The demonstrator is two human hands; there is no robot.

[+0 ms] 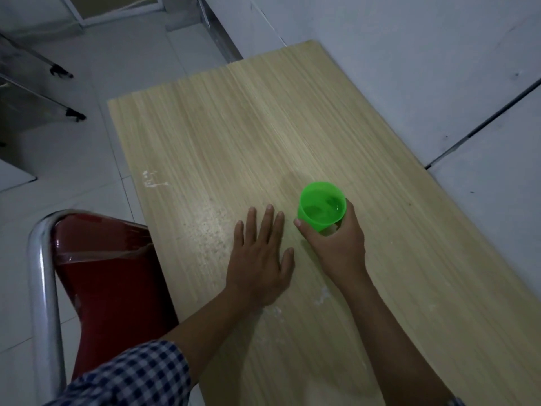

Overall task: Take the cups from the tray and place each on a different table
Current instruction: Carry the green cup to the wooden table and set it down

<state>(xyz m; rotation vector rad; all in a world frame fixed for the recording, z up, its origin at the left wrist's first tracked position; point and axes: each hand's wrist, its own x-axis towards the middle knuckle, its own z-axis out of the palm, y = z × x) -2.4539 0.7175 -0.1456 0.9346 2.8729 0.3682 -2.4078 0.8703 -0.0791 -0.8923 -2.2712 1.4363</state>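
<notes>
Right now the right hand [336,244] is wrapping its fingers around the lower part of a green cup [321,206], which is standing upright on the wooden table [234,136] — near its right-hand middle. Just left, the left hand [259,259] is lying flat, fingers spread — beside a red chair [108,276].

A single bright green plastic cup [321,206] stands upright on the pale wood-grain counter [234,136], toward its near right part. It is translucent, wider at the open round rim than lower down, and some clear liquid shows inside. Its lower part is hidden by the right hand [336,244], whose fingers wrap around it from the near side. No other cup is in view.
</notes>
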